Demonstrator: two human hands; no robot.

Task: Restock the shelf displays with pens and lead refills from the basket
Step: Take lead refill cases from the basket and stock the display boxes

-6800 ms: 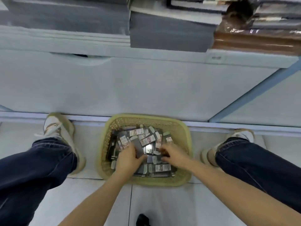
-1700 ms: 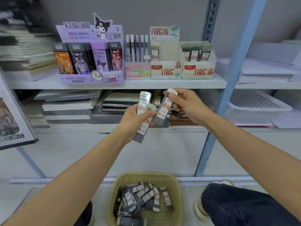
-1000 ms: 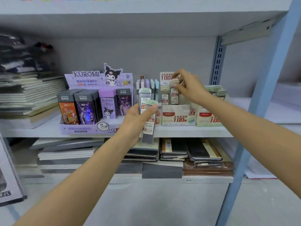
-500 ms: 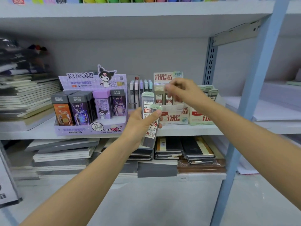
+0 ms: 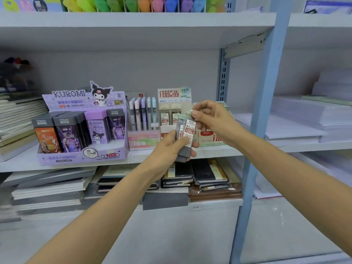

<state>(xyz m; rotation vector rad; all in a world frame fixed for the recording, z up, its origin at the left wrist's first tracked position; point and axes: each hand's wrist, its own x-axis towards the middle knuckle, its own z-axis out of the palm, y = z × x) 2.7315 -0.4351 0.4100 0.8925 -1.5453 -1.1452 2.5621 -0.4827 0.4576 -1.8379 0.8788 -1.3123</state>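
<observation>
While the left hand (image 5: 167, 151) wraps its grip round the lower ends of two clear plastic lead refill cases with red-and-white labels (image 5: 188, 130), the right hand (image 5: 211, 121) pinches the front case's pale cap from above. Just beyond, on the white metal shelf (image 5: 21, 163), stand a beige cardboard display box (image 5: 172, 96) holding two similar cases, a pink box of pastel pens (image 5: 142, 140) to its left, and a purple Kuromi carton (image 5: 83, 157) farther left.

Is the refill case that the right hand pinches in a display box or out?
Out. The right hand pinches the refill case at its top; the left hand grips its lower end.
</observation>
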